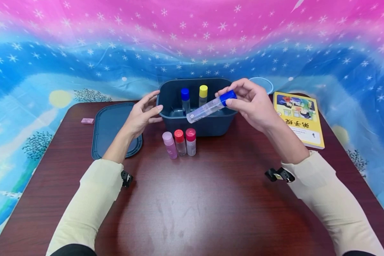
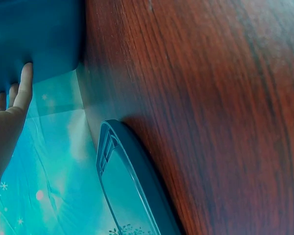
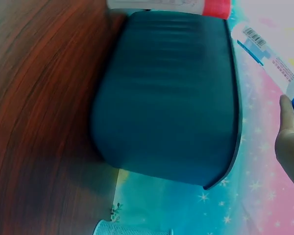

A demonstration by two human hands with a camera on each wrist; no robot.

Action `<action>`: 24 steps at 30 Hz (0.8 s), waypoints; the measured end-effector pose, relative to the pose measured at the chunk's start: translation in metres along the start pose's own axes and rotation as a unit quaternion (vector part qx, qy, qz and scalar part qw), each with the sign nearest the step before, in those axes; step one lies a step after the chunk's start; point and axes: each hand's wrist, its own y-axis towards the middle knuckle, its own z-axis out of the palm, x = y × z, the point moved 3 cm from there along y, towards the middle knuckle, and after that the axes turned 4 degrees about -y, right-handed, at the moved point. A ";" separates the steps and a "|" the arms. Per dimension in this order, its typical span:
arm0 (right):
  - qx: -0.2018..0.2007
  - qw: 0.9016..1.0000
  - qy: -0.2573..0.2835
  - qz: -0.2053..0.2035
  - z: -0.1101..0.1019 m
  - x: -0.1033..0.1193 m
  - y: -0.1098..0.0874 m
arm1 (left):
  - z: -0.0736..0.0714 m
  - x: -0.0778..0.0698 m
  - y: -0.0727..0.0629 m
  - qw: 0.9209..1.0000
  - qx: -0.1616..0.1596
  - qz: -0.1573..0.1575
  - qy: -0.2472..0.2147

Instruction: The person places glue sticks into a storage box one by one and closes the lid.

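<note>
In the head view, my right hand pinches a clear tube with a blue cap by its cap. It tilts over the front rim of a dark blue-grey bin. My left hand touches the bin's left side, fingers extended and thumb at the rim; the left wrist view shows the fingertips against its wall. Inside the bin stand another blue-capped tube and a yellow-capped tube. In front of it, a pink bottle, a red-capped tube and a dark-pink-capped tube stand upright.
The bin's lid lies flat at left, partly behind my left forearm. A small pink block is near the table's left edge. A yellow book lies at right, and a light blue round rim shows behind my right hand.
</note>
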 end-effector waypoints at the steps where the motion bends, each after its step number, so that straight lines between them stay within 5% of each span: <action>1: -0.004 1.000 0.008 -0.003 0.000 0.001 0.001 | 0.000 0.000 0.000 1.000 0.000 0.000 0.000; 12: -0.043 0.996 0.072 0.016 -0.002 0.001 0.012 | 0.000 0.000 0.000 1.000 -0.002 0.003 0.002; 24: -0.076 0.996 -0.001 0.055 -0.007 -0.014 0.028 | 0.000 0.000 0.000 1.000 -0.002 -0.001 0.002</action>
